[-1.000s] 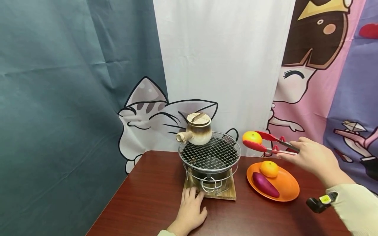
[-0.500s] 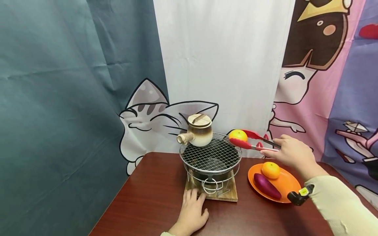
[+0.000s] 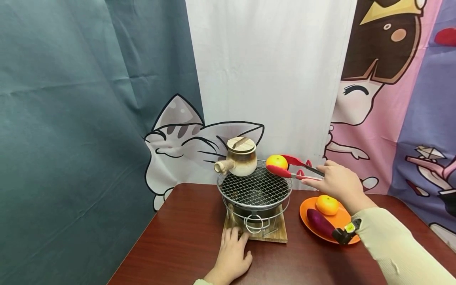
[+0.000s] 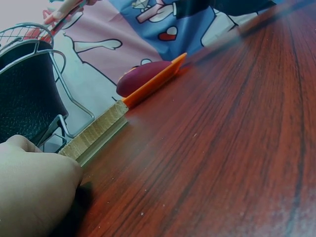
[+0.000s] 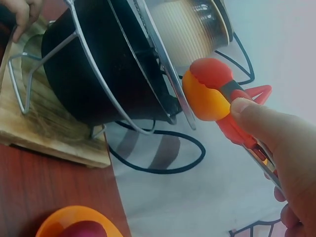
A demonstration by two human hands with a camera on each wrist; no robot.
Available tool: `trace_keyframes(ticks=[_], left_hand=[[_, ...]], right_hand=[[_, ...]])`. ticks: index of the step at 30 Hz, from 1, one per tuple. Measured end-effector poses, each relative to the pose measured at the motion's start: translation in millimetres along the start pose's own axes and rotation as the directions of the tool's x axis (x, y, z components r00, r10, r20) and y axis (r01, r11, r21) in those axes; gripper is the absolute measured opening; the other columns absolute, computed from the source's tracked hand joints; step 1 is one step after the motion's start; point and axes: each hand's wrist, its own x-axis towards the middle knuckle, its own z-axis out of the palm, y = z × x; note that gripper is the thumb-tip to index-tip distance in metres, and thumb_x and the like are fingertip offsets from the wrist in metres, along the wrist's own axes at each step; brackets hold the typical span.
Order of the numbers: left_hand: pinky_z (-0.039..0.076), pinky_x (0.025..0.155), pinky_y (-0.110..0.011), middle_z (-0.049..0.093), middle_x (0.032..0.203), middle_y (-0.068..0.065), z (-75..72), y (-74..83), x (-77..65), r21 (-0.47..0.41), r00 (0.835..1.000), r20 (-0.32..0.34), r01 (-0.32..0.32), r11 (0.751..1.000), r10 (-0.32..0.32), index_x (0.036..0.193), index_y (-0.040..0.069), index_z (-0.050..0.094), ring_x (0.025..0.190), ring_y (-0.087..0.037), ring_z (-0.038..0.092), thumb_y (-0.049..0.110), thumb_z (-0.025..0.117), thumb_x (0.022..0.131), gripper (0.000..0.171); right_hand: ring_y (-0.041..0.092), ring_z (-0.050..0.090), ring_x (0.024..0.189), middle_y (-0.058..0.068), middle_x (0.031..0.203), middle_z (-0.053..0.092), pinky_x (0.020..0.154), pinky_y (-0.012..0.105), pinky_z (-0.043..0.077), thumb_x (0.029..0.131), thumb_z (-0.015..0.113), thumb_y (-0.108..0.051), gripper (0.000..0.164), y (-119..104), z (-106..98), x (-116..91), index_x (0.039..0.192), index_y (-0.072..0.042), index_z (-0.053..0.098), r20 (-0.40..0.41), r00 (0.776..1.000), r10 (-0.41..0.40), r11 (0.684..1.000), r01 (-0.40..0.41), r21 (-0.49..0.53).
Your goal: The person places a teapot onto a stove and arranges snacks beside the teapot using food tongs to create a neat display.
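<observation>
My right hand (image 3: 336, 181) grips red-tipped tongs (image 3: 303, 171), which pinch an orange mandarin (image 3: 277, 162) at the right rear of a round wire grill rack (image 3: 254, 188). In the right wrist view the mandarin (image 5: 205, 98) is close to the rack's rim; I cannot tell whether it touches the mesh. A clay teapot (image 3: 243, 161) with a wooden lid and side handle stands on the rack, left of the mandarin. My left hand (image 3: 229, 253) rests with loosely bent fingers at the front left edge of the wooden board (image 3: 274, 235) under the stove.
An orange plate (image 3: 345, 221) on the right holds a second mandarin (image 3: 327, 204) and a purple eggplant (image 3: 318, 221), partly behind the right wrist camera. The black stove bowl (image 5: 98, 64) sits in a wire stand. A printed curtain (image 3: 278, 79) hangs behind the reddish-brown table (image 3: 171, 237).
My right hand has carried the tongs and mandarin leftward, from above the plate to the right rear of the grill rack. The left hand has stayed at the board.
</observation>
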Motion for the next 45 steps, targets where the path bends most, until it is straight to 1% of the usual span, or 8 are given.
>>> trace_keyframes(ticks=[3, 8, 13, 18, 26, 31, 38, 45], left_hand=[[0.036, 0.1, -0.053, 0.049, 0.114, -0.005, 0.3, -1.2, 0.0, 0.001, 1.0, 0.001, 0.002, 1.0, -0.002, 0.113, 0.02, 0.065, 0.11, -0.029, 0.044, 0.027, 0.075, 0.068, 0.046], [0.037, 0.1, -0.052, 0.049, 0.114, -0.005, 0.2, -0.4, 0.5, 0.006, 1.0, -0.003, -0.004, 1.0, 0.004, 0.111, 0.019, 0.066, 0.109, -0.029, 0.044, 0.027, 0.075, 0.068, 0.044], [0.037, 0.099, -0.051, 0.05, 0.113, -0.004, 1.2, -0.2, -0.1, 0.013, 1.0, -0.02, -0.019, 1.0, 0.019, 0.108, 0.018, 0.066, 0.109, -0.027, 0.045, 0.028, 0.075, 0.067, 0.043], [0.037, 0.098, -0.051, 0.05, 0.113, -0.005, 1.1, -1.7, 0.9, 0.014, 0.999, -0.036, -0.026, 1.0, 0.026, 0.108, 0.018, 0.066, 0.109, -0.027, 0.046, 0.028, 0.075, 0.066, 0.044], [0.037, 0.1, -0.051, 0.05, 0.114, -0.005, 2.7, -1.6, 1.1, 0.0, 1.0, -0.022, -0.014, 1.0, 0.014, 0.11, 0.019, 0.066, 0.11, -0.029, 0.045, 0.027, 0.075, 0.067, 0.044], [0.037, 0.1, -0.051, 0.049, 0.114, -0.005, 3.6, -2.0, 0.1, 0.0, 1.0, -0.016, -0.004, 1.0, 0.004, 0.11, 0.019, 0.066, 0.109, -0.029, 0.045, 0.027, 0.075, 0.067, 0.045], [0.036, 0.1, -0.051, 0.048, 0.114, -0.004, 3.8, -2.7, -0.8, -0.002, 1.0, -0.009, -0.004, 1.0, 0.004, 0.111, 0.02, 0.066, 0.109, -0.027, 0.043, 0.027, 0.075, 0.069, 0.044], [0.036, 0.099, -0.05, 0.049, 0.114, -0.004, 4.9, -2.5, -2.4, -0.008, 1.0, -0.02, -0.007, 1.0, 0.007, 0.109, 0.019, 0.066, 0.108, -0.026, 0.043, 0.026, 0.075, 0.068, 0.043]], right_hand=[[0.039, 0.064, 0.09, 0.019, 0.112, 0.061, 0.067, 0.055, 0.055, 0.079, 0.057, -0.082, 0.094, -4, 2, 4, 0.13, -0.003, 0.067, -0.004, 1.0, -0.008, 1.0, 0.008, -0.004], [0.035, 0.063, 0.083, 0.011, 0.103, 0.059, 0.063, 0.053, 0.054, 0.079, 0.059, -0.08, 0.091, -9, 5, 6, 0.129, -0.004, 0.068, -0.006, 1.0, -0.008, 1.0, 0.008, -0.004], [0.039, 0.064, 0.088, 0.016, 0.111, 0.061, 0.066, 0.055, 0.054, 0.079, 0.059, -0.079, 0.093, -12, 9, 7, 0.131, -0.002, 0.065, 0.013, 1.0, 0.013, 1.0, -0.013, 0.016], [0.039, 0.064, 0.09, 0.018, 0.113, 0.06, 0.067, 0.056, 0.054, 0.08, 0.061, -0.077, 0.091, -15, 11, 10, 0.132, -0.002, 0.065, 0.015, 1.0, 0.015, 1.0, -0.015, 0.018], [0.039, 0.063, 0.09, 0.018, 0.115, 0.058, 0.066, 0.054, 0.055, 0.078, 0.056, -0.083, 0.097, -16, 12, 12, 0.133, -0.003, 0.064, 0.033, 0.999, 0.032, 0.999, -0.032, 0.007], [0.043, 0.063, 0.096, 0.022, 0.122, 0.057, 0.07, 0.058, 0.055, 0.077, 0.056, -0.083, 0.1, -18, 13, 12, 0.135, -0.002, 0.062, 0.062, 0.997, 0.045, 0.999, -0.046, 0.015], [0.038, 0.063, 0.088, 0.022, 0.118, 0.055, 0.065, 0.056, 0.054, 0.075, 0.062, -0.082, 0.102, -19, 14, 9, 0.135, 0.0, 0.061, 0.08, 0.995, 0.061, 0.997, -0.066, 0.051], [0.039, 0.062, 0.091, 0.021, 0.123, 0.056, 0.064, 0.054, 0.054, 0.073, 0.056, -0.087, 0.107, -12, 12, 4, 0.136, -0.001, 0.06, 0.076, 0.995, 0.061, 0.996, -0.066, 0.064]])
